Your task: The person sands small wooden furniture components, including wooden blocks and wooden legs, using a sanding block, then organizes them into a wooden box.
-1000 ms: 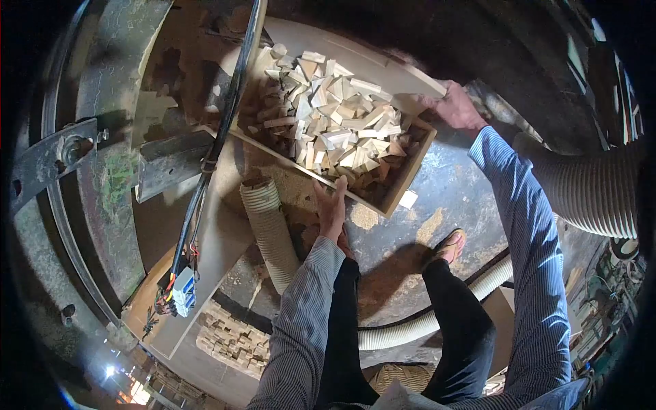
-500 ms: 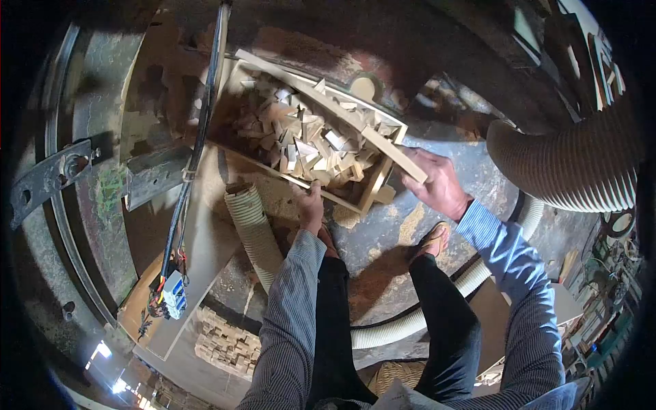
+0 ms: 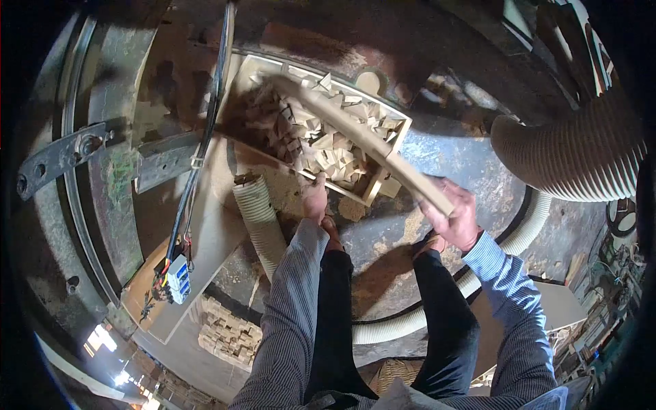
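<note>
My right hand is closed round the near end of a long wooden strip, which slants up and left over a shallow wooden crate. The strip's far end is blurred. Inside the crate lies a heap of small wood offcuts, many of them angular. At the crate's near edge, my left hand has its fingers closed on the rim; part of its grip is hidden.
A ribbed hose rises left of my legs, and a thicker one is at the right. Black cables hang beside the crate, ending at a blue-and-white connector. Stacked wood blocks lie at lower left.
My right hand has moved down and to the right, drawing the strip's far end back across the crate. My left hand stays at the rim. The view has shifted slightly.
</note>
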A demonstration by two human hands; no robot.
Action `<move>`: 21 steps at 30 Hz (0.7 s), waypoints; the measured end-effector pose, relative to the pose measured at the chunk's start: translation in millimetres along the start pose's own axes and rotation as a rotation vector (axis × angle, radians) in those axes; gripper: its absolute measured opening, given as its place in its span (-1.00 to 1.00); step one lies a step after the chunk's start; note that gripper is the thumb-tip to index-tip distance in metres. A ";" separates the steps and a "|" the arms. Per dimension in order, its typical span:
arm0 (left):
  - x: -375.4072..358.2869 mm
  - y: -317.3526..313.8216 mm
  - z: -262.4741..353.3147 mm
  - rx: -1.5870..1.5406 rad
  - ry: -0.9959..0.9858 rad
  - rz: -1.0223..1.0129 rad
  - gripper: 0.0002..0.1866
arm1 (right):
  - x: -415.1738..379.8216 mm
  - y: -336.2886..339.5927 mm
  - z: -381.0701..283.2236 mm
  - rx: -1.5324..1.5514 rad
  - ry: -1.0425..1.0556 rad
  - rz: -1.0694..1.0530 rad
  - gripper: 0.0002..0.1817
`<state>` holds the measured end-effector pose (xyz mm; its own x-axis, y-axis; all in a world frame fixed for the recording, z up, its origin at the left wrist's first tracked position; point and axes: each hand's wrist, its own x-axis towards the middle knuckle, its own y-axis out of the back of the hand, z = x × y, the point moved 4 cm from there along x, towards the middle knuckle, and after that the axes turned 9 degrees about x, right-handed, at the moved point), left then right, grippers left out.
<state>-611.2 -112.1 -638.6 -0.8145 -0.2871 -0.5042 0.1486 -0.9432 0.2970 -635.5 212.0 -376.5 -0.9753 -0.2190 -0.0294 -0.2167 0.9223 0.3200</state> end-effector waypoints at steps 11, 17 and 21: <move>35.5 11.2 -85.1 0.267 0.271 -0.129 -0.50 | -189.8 65.6 -27.3 0.525 -0.462 1.019 -0.73; 9.1 1.3 -23.1 -0.018 0.543 -0.025 -0.63 | -287.1 62.5 -32.4 0.573 -0.600 1.165 -0.71; 31.0 11.6 -59.2 0.267 0.268 -0.233 -0.58 | -277.1 48.4 -22.3 0.634 -0.607 1.090 -0.74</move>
<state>-601.6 -141.9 -698.7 -0.6300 -0.1383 -0.7642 -0.2003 -0.9218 0.3319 -374.7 310.2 -331.8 -0.4946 0.7122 -0.4981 0.8293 0.5582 -0.0253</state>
